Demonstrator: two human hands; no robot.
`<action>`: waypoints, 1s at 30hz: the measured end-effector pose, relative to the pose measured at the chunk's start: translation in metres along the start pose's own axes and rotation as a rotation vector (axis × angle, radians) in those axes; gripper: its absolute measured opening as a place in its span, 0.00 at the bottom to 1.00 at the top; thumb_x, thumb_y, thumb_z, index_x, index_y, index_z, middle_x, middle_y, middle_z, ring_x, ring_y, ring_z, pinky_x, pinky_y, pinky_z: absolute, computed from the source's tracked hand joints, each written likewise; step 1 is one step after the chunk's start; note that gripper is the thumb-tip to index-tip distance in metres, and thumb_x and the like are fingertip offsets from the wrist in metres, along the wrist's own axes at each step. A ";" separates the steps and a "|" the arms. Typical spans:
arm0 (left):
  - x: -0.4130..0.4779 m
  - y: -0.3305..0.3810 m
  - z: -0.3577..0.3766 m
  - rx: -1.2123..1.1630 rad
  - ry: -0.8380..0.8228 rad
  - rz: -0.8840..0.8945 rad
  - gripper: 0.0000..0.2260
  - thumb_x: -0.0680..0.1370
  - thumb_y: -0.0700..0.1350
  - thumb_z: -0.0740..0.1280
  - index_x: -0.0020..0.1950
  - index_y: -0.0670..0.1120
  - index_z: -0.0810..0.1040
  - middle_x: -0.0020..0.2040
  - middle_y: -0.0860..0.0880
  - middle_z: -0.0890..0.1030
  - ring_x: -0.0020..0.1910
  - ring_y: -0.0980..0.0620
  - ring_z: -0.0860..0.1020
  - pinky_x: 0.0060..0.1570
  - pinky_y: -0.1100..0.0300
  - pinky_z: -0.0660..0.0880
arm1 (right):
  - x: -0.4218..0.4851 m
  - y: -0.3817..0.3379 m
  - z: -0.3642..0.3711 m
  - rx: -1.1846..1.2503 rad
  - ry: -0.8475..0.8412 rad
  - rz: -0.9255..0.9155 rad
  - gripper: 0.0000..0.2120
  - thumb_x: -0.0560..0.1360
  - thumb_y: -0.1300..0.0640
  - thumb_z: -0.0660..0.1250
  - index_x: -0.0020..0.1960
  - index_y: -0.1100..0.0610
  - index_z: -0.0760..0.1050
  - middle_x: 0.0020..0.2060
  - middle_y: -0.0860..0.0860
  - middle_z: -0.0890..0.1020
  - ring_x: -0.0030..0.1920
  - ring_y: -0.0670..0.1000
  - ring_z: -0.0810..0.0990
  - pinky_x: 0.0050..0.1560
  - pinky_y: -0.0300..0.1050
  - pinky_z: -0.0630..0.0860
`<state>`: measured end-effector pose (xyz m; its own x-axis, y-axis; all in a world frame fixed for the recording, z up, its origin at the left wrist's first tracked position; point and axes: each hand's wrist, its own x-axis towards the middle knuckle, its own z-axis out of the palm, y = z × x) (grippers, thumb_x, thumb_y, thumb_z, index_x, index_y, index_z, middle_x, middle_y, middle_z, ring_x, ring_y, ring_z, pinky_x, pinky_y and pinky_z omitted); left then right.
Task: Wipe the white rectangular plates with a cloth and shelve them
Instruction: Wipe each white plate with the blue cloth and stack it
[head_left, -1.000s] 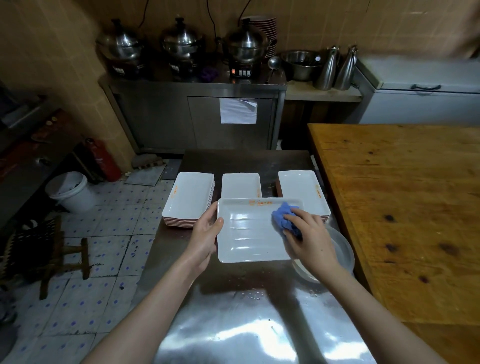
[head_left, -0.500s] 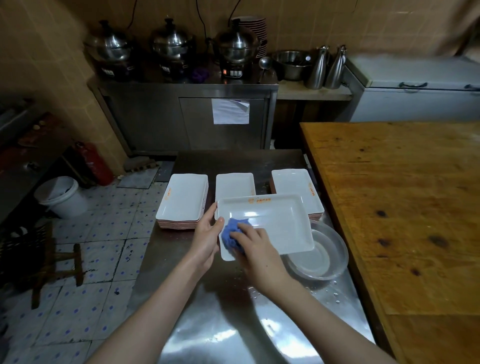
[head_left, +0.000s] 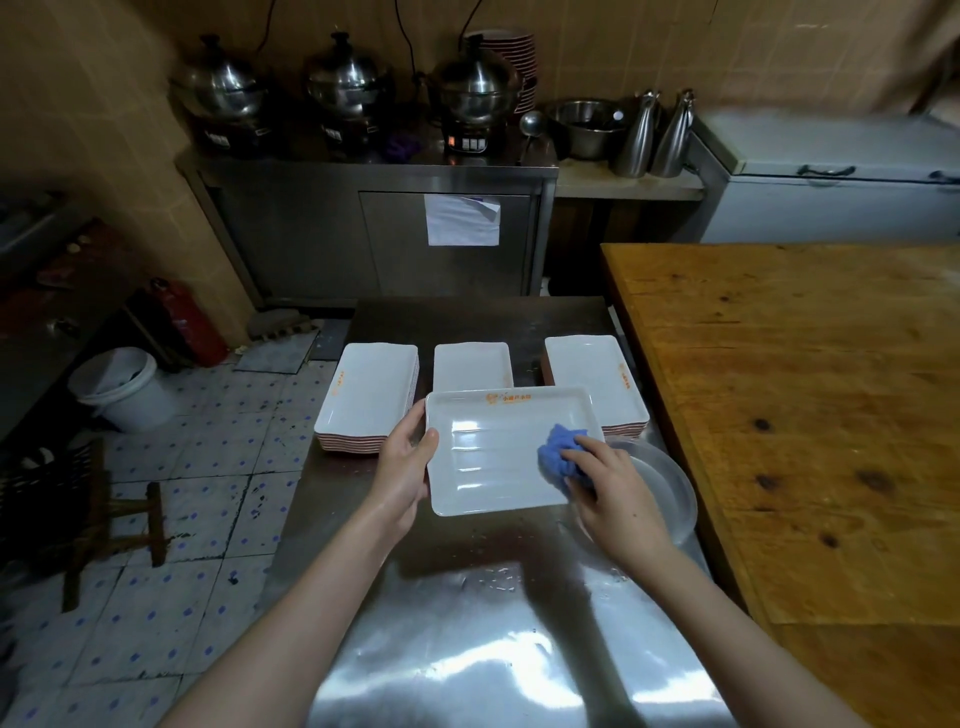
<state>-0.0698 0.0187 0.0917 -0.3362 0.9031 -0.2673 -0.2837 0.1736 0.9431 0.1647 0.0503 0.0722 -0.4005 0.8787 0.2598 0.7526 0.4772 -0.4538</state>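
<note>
A white rectangular plate (head_left: 488, 452) with an orange logo is held above the steel table (head_left: 467, 623). My left hand (head_left: 402, 467) grips its left edge. My right hand (head_left: 610, 493) presses a bunched blue cloth (head_left: 558, 457) on the plate's right side. Behind it are three lots of white rectangular plates: a tall stack at left (head_left: 366, 397), a middle one (head_left: 472, 366) and a stack at right (head_left: 597, 382).
A shallow round metal basin (head_left: 670, 493) lies on the table under my right hand. A wooden table (head_left: 805, 415) borders the right side. Steel cabinet with pots (head_left: 348, 88) stands at the back. A white bucket (head_left: 124, 389) and wooden stool (head_left: 119, 525) are on the floor left.
My right hand has swept the blue cloth from the plate's right side to its left and back to the right. My left hand kept its hold on the plate's left edge.
</note>
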 end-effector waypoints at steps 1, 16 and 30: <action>0.000 0.000 0.001 0.003 -0.003 0.000 0.17 0.82 0.39 0.60 0.64 0.59 0.72 0.58 0.55 0.79 0.55 0.57 0.79 0.39 0.62 0.80 | -0.001 0.000 0.001 -0.011 0.004 0.010 0.16 0.76 0.60 0.65 0.63 0.57 0.74 0.64 0.52 0.74 0.58 0.54 0.73 0.54 0.48 0.74; -0.004 -0.004 0.013 0.038 0.018 -0.017 0.19 0.83 0.37 0.58 0.73 0.49 0.68 0.64 0.48 0.75 0.62 0.46 0.76 0.54 0.52 0.79 | -0.004 -0.086 0.035 -0.013 -0.080 -0.242 0.18 0.70 0.66 0.65 0.60 0.61 0.74 0.63 0.57 0.73 0.55 0.59 0.72 0.56 0.49 0.70; 0.001 -0.004 0.005 0.038 -0.015 -0.021 0.18 0.82 0.40 0.61 0.69 0.57 0.71 0.58 0.56 0.79 0.52 0.59 0.80 0.40 0.64 0.80 | -0.020 -0.008 -0.006 -0.141 0.072 0.062 0.13 0.71 0.65 0.70 0.55 0.59 0.79 0.57 0.55 0.79 0.49 0.59 0.77 0.46 0.54 0.76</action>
<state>-0.0645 0.0209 0.0887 -0.3170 0.9047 -0.2847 -0.2566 0.2072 0.9440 0.1702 0.0290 0.0757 -0.3162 0.9009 0.2972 0.8426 0.4107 -0.3485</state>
